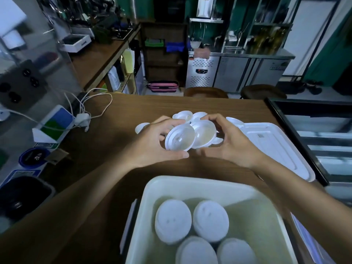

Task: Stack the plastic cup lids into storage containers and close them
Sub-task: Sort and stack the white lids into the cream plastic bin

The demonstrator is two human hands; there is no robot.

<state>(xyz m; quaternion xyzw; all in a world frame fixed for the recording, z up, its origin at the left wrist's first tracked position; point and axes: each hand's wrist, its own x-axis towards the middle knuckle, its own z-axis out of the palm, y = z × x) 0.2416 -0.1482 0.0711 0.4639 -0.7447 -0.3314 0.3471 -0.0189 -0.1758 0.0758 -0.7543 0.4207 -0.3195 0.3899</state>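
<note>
Above the middle of the wooden table, my left hand (152, 143) grips a white plastic cup lid (180, 138) tilted on edge. My right hand (234, 141) holds a second white lid (204, 135) right beside it, the two lids touching. More loose white lids (185, 115) lie on the table behind my hands. Close to me stands an open white storage container (190, 182) with several stacks of lids (210, 220) inside. Its flat white cover (276, 147) lies on the table to the right.
White charger cables and a plug (83, 119) trail across the table's left side, by a blue-green card stand (55, 124). A glass display case (312, 130) borders the right. Two brown stools (205, 92) stand beyond the table's far edge.
</note>
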